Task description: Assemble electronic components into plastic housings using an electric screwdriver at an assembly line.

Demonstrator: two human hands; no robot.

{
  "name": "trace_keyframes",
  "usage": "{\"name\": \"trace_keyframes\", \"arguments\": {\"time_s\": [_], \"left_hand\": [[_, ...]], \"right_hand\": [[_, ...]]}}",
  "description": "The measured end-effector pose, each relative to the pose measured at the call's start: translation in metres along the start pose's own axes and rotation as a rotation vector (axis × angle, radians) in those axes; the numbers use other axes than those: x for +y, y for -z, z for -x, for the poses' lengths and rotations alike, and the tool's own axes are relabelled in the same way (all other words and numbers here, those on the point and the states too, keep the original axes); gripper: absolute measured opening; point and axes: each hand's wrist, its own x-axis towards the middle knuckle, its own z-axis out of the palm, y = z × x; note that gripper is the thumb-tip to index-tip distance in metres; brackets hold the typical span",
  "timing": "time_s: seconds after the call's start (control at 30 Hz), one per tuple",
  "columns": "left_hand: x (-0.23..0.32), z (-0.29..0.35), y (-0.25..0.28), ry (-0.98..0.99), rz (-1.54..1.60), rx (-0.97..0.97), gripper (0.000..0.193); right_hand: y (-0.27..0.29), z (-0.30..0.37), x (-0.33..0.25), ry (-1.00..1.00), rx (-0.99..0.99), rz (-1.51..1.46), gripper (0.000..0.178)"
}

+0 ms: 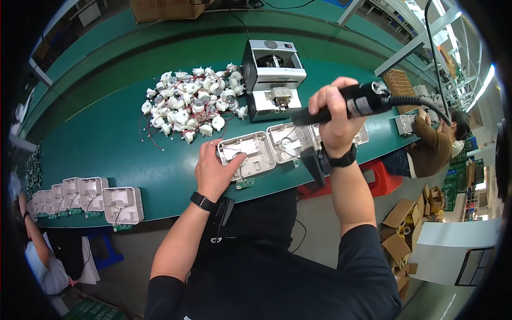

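Note:
A corded black electric screwdriver (365, 98) is gripped in my right hand (333, 114), raised above the bench with its front end toward the left. My left hand (213, 169) holds the left edge of an open white plastic housing (256, 152). The thumb reaches inside, over a small part that it mostly covers. A green circuit board (245, 183) hangs on the housing's near side. More white housings stand in a row to the right, the closest being a second housing (288, 141); my right hand and the screwdriver partly cover those beyond it.
A heap of white round motor-like parts with red wires (192, 101) lies on the green bench (96, 138). Behind the housings stands a screw feeder machine (274, 74). Several finished-looking housings (122, 205) line the left front edge. Co-workers sit at both sides; a red stool (384, 178) is right.

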Motion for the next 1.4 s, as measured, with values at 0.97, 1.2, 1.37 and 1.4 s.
{"name": "trace_keyframes", "arguments": {"time_s": [0.97, 1.2, 1.37, 1.4], "left_hand": [[0.000, -0.009, -0.016, -0.090, 0.035, -0.113, 0.061], [0.003, -0.004, -0.012, -0.087, 0.033, -0.104, 0.061], [0.001, -0.007, -0.017, -0.131, -0.022, -0.075, 0.059], [0.000, -0.007, -0.017, -0.133, -0.022, -0.075, 0.059]], "right_hand": [[-0.035, 0.056, 0.020, -0.242, -0.137, 0.043, 0.019], [-0.033, 0.068, 0.030, -0.251, -0.137, 0.102, 0.021], [-0.025, 0.068, 0.039, -0.202, -0.164, 0.116, 0.021], [-0.023, 0.069, 0.043, -0.184, -0.189, 0.142, 0.020]]}}
